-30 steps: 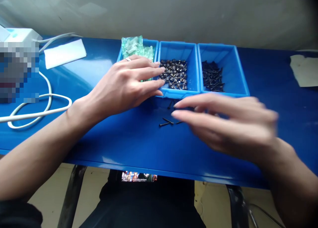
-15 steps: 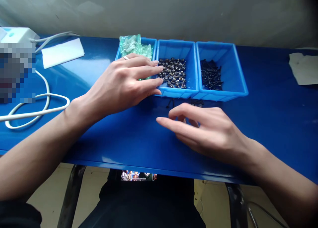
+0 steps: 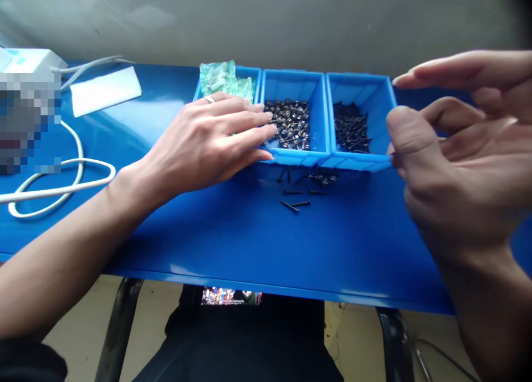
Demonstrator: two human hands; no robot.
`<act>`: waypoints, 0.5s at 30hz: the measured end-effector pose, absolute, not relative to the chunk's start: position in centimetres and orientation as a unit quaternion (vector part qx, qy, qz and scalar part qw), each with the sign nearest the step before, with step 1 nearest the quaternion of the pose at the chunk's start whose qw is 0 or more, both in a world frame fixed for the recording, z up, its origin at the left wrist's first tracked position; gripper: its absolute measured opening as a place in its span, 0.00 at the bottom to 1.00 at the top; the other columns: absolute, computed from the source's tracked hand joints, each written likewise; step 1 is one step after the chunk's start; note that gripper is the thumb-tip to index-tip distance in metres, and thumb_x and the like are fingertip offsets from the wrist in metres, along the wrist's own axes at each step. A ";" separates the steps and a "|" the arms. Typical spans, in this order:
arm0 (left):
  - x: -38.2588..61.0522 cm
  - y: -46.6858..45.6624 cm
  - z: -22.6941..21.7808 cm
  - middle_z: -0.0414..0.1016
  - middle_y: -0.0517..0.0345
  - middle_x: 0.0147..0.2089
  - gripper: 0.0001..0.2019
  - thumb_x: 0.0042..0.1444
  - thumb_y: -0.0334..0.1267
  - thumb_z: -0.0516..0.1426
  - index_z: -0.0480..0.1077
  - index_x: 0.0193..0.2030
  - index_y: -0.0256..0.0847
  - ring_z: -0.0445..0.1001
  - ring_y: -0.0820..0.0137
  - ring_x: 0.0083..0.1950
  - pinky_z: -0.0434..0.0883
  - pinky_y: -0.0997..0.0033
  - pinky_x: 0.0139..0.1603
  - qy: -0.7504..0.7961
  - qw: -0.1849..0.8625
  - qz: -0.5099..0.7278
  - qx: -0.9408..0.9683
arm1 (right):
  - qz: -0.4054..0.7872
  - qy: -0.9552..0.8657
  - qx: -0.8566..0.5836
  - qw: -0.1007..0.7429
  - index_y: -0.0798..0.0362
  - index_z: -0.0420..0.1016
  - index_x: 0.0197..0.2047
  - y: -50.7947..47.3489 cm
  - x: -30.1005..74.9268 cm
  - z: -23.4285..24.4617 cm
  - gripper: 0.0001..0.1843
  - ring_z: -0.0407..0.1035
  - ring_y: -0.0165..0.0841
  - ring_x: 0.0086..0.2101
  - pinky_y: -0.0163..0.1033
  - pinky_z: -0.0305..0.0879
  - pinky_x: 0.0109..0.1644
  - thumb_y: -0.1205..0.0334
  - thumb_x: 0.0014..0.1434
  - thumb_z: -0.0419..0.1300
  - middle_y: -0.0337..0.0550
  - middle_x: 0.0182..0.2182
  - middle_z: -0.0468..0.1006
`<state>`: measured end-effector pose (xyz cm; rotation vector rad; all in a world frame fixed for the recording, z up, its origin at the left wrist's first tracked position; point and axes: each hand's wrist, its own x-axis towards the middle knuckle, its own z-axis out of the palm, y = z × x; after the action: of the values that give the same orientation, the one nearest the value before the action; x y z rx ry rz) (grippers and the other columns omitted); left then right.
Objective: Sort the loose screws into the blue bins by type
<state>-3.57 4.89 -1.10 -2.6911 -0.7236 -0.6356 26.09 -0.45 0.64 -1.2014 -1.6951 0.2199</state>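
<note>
my left hand (image 3: 203, 143) rests with its fingers (image 3: 253, 118) slightly spread against the middle blue plastic bin (image 3: 293, 88), apparently to steady it, while my right hand (image 3: 461, 149) hangs spread open, pinching nothing i can see, beside the right bin (image 3: 361, 88), with loose black screws (image 3: 296, 196) lying on the surface (image 3: 366, 249) in front.

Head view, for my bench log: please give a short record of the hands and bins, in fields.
Left hand: ringed, fingers resting on the left bin's contents, fingertips at the middle bin, holding nothing visible.
Right hand: raised beside the right bin, thumb and fingers apart.
Left bin: green-tinted plastic bags.
Middle bin: dark screws with washers.
Right bin: black screws.
Bench: blue; loose black screws lie in front of the bins.
</note>
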 end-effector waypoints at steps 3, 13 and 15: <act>-3.5 4.8 -1.1 0.81 0.52 0.65 0.16 0.76 0.45 0.58 0.73 0.65 0.45 0.83 0.58 0.65 0.84 0.52 0.65 -0.245 0.166 -0.245 -0.923 | 0.030 -0.842 -0.377 0.384 0.49 0.82 0.53 -0.6 26.7 0.8 0.09 0.79 0.36 0.40 0.43 0.76 0.39 0.66 0.70 0.67 0.46 0.46 0.85; -3.6 5.0 -0.5 0.86 0.56 0.54 0.11 0.73 0.42 0.60 0.77 0.56 0.41 0.85 0.60 0.54 0.78 0.60 0.55 -0.261 0.235 -0.305 -0.885 | -0.068 -0.966 -0.198 0.152 0.60 0.81 0.56 -1.4 25.2 -1.6 0.14 0.80 0.35 0.39 0.38 0.70 0.34 0.75 0.73 0.58 0.50 0.46 0.84; -3.6 4.9 -0.6 0.86 0.55 0.53 0.11 0.73 0.42 0.60 0.77 0.56 0.41 0.85 0.60 0.53 0.77 0.60 0.53 -0.253 0.236 -0.309 -0.886 | -0.065 -0.963 -0.202 0.165 0.62 0.81 0.57 -1.5 25.0 -1.7 0.14 0.79 0.35 0.38 0.39 0.70 0.33 0.75 0.72 0.59 0.51 0.46 0.83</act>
<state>-3.59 4.92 -0.60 -2.4288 -0.6937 -0.8484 25.02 -1.47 -1.67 -0.5749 -2.7446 -0.1857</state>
